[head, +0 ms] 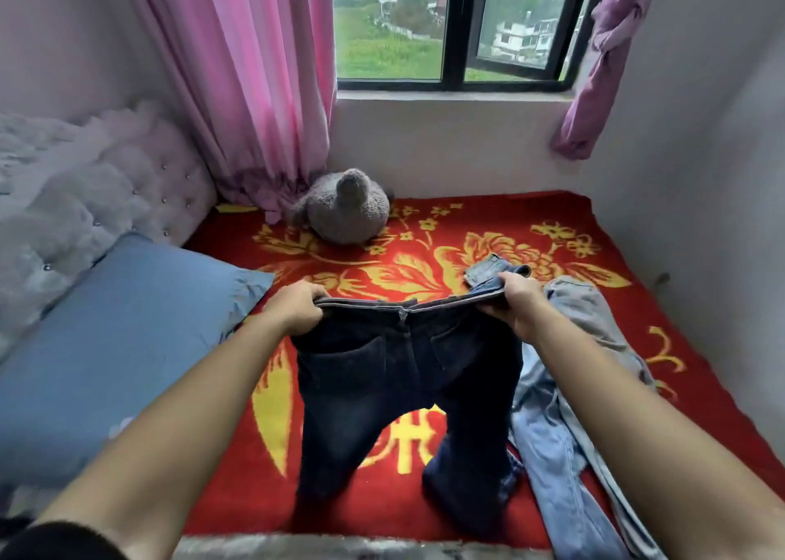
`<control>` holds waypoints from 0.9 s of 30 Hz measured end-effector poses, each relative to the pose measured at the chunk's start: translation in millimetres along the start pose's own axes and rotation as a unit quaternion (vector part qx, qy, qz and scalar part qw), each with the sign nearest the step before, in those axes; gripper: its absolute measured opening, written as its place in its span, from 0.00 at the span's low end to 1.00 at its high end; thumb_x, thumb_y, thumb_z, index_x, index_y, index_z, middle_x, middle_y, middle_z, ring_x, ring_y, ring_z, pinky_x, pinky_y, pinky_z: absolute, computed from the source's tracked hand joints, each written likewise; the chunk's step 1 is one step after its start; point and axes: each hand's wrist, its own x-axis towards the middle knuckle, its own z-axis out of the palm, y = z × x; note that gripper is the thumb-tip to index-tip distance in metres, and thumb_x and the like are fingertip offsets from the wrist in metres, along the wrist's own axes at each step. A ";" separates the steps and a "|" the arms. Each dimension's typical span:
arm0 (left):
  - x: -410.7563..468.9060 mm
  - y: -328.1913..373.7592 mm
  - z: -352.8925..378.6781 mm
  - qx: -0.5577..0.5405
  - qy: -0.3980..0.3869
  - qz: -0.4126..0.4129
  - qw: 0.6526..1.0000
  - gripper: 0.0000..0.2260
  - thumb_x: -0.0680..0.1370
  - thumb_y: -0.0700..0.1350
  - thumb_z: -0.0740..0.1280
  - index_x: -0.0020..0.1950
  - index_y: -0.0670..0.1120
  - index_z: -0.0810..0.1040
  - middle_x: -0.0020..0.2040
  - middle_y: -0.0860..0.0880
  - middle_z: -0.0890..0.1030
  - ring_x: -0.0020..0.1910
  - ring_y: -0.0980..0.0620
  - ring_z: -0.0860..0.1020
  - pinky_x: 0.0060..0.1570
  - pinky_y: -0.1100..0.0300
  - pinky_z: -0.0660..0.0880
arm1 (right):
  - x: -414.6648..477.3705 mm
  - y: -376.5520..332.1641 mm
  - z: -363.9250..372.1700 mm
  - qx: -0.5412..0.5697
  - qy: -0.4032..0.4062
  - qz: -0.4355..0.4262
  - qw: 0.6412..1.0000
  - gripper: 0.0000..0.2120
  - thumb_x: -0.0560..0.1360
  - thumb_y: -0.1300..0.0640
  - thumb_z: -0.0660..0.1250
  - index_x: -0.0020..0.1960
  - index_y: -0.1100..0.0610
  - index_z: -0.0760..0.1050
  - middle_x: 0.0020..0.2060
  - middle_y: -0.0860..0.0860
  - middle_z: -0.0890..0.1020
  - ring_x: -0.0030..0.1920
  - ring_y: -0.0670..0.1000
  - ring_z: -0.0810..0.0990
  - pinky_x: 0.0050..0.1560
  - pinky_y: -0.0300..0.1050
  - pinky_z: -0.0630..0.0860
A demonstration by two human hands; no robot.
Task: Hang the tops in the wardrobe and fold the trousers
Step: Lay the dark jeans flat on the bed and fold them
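Note:
I hold a pair of dark blue jeans (382, 372) up by the waistband above the bed. My left hand (293, 309) grips the waistband's left end and my right hand (516, 300) grips its right end. The back pockets face me and both legs hang down onto the red blanket (424, 228). Light blue jeans (565, 411) lie crumpled on the blanket to the right, partly under my right forearm. Another small piece of blue denim (488, 268) shows just beyond my right hand.
A grey plush toy (344, 209) sits at the back of the bed by the pink curtain (255, 84). A blue pillow (114, 347) lies on the left against a tufted headboard (85, 194). Walls close in the right side and back, with a window (458, 28) above.

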 end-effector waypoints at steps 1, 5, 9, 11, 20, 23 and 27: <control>7.4 -3.3 12.4 0.007 -0.057 -0.014 0.998 0.04 0.76 0.46 0.67 0.45 0.56 0.80 0.49 0.47 0.84 0.51 0.46 0.80 0.48 0.56 0.75 | 12.1 11.1 -1.3 -0.010 -0.002 0.025 1.000 0.06 0.80 0.63 0.59 0.55 0.64 0.71 0.51 0.62 0.78 0.47 0.59 0.81 0.28 0.47 0.81; 39.4 -13.8 54.4 0.164 -0.188 -0.108 0.962 0.12 0.80 0.56 0.61 0.50 0.51 0.80 0.52 0.47 0.82 0.53 0.44 0.81 0.51 0.54 0.76 | 64.7 40.6 2.7 -0.041 -0.024 0.107 0.993 0.07 0.79 0.68 0.56 0.54 0.62 0.70 0.50 0.60 0.75 0.46 0.56 0.79 0.27 0.47 0.80; 89.8 -2.4 57.6 0.096 -0.177 -0.175 0.964 0.12 0.78 0.38 0.58 0.54 0.43 0.80 0.52 0.41 0.82 0.47 0.39 0.83 0.48 0.49 0.80 | 123.6 24.7 25.5 -0.056 -0.055 0.118 0.990 0.08 0.77 0.72 0.54 0.53 0.63 0.67 0.48 0.59 0.73 0.46 0.56 0.78 0.30 0.49 0.81; 121.9 9.5 37.5 -0.098 -0.091 -0.189 0.973 0.14 0.77 0.35 0.56 0.52 0.44 0.81 0.45 0.39 0.81 0.39 0.38 0.81 0.40 0.47 0.81 | 151.9 -7.7 43.0 -0.018 -0.061 0.093 0.994 0.07 0.78 0.72 0.55 0.50 0.62 0.66 0.48 0.59 0.71 0.48 0.57 0.77 0.35 0.51 0.83; 236.9 78.1 -191.7 -0.347 0.370 -0.012 0.862 0.15 0.75 0.35 0.61 0.54 0.45 0.83 0.51 0.46 0.84 0.48 0.52 0.80 0.57 0.54 0.78 | 157.3 -267.9 137.0 0.135 -0.150 -0.206 0.958 0.06 0.77 0.71 0.58 0.53 0.66 0.66 0.49 0.66 0.76 0.49 0.63 0.82 0.44 0.59 0.84; 217.2 103.7 -266.6 -0.354 0.429 0.056 0.829 0.15 0.73 0.40 0.61 0.53 0.47 0.83 0.50 0.48 0.85 0.46 0.54 0.80 0.55 0.58 0.78 | 109.8 -344.5 149.9 0.161 -0.159 -0.280 0.933 0.04 0.76 0.71 0.59 0.49 0.66 0.70 0.47 0.65 0.78 0.49 0.64 0.82 0.44 0.60 0.83; 168.6 127.9 -324.1 -0.395 0.468 0.130 0.780 0.12 0.70 0.42 0.61 0.40 0.58 0.80 0.40 0.61 0.81 0.39 0.65 0.78 0.47 0.67 0.77 | 43.7 -396.3 151.6 0.181 -0.161 -0.328 0.913 0.07 0.74 0.71 0.61 0.39 0.65 0.73 0.44 0.66 0.79 0.48 0.64 0.82 0.45 0.62 0.83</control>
